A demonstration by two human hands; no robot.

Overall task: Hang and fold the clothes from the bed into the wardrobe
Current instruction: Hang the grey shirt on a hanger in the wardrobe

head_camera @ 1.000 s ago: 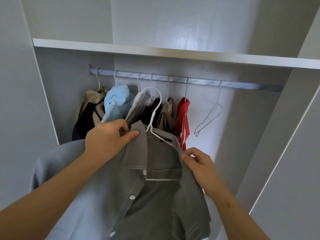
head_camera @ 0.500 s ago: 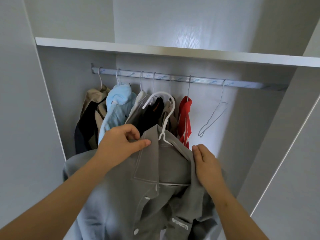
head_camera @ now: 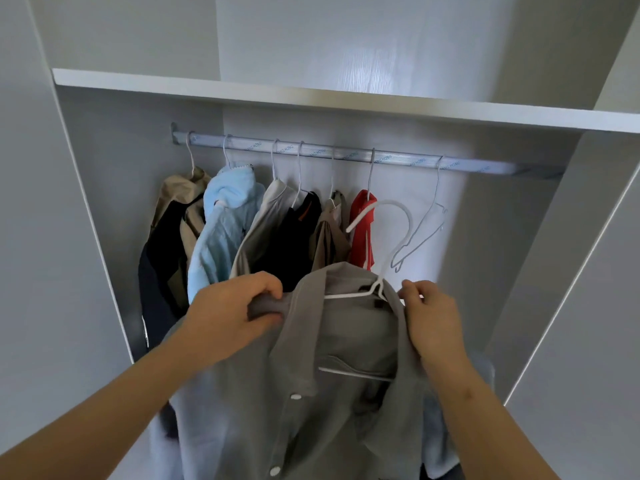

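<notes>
**Square the shirt on its hanger, then lift the hook to the rail**

Head view, the only one. Held up in front of the open wardrobe (head_camera: pixel 104 202), below the rail (head_camera: pixel 346 156): a grey shirt (head_camera: pixel 346 341) on a white hanger (head_camera: pixel 403 216). Hook free in the air and not yet over the rail, crossing in front of the red garment (head_camera: pixel 362 233) and near the empty wire hanger (head_camera: pixel 427 226).

Left hand (head_camera: pixel 239 313) clenched round a bunch of cloth at the shirt's collar and shoulder. Right hand (head_camera: pixel 433 320) curled on the opposite shoulder, fingertips pinching fabric just beside the hanger's neck.

Probably the last tidy-up before hanging, so:

- Ease out the bunched cloth on the left side and draw it down over the hanger's arm until both shoulders sit level.
- Settle the collar round the neck of the hanger, so the open front cannot slide off to one side.
- Move one hand to the hanger's neck for the lift, and steady the shirt body with the other.
- Aim for the bare stretch of rail to the right of the red garment's hook.
- Raise the hook above the rail first, then lower it on.
- Steer clear of the empty wire hanger: a likely snag.
</notes>
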